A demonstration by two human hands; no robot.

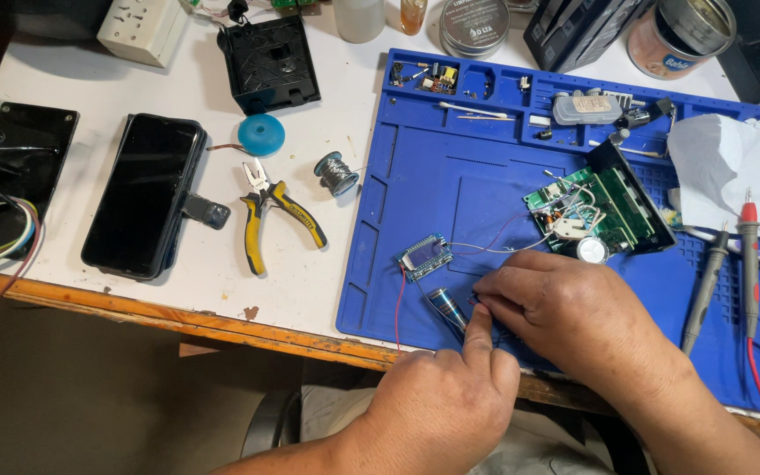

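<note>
Pinching something tiny over the blue silicone work mat (415, 290), both hands, left hand (446, 405) and right hand (565, 308), closed fingertips beside the small blue circuit board (423, 256); steadier wrists on the desk would help, I judged.

1. One view only: head-worn camera, looking steeply down from the person's side of the white wooden-edged bench (222, 290).
2. Close range; blue ridged rubber work mat (450, 176) fills the right half.
3. Bench's near edge runs slightly tilted.

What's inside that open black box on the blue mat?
The black box holds a green circuit board with white wires and a round silver part. Beneath the board is hidden.
</note>
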